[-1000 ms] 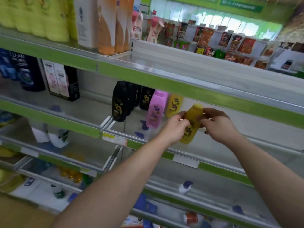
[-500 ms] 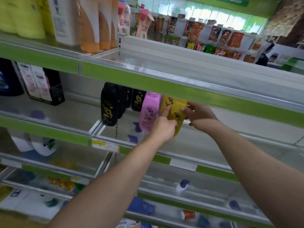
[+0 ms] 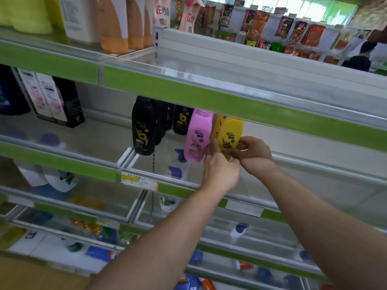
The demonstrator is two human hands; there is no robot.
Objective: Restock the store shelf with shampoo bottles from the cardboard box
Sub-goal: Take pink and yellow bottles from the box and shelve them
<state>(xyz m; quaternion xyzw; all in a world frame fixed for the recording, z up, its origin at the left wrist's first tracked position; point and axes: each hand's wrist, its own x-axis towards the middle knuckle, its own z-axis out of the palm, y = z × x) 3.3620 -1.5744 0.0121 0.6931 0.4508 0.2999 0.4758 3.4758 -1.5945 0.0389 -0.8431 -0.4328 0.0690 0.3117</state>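
Upper shelf (image 3: 251, 109): its green edge strip hides the bottle caps at 12 o'clock. Black bottles (image 3: 143, 126) stand at 9 o'clock of the pink bottle (image 3: 198, 137), which is just beside the yellow bottle (image 3: 230, 135). Yellow bottle is upright over the glass shelf (image 3: 146, 171), base hidden by the hands. Left hand (image 3: 221, 170): straight fingers against its left side. Right hand (image 3: 254, 152) pinches its lower right. Pink and yellow labels read "Rejoice". Price tag (image 3: 139, 182) at 7 o'clock is illegible.
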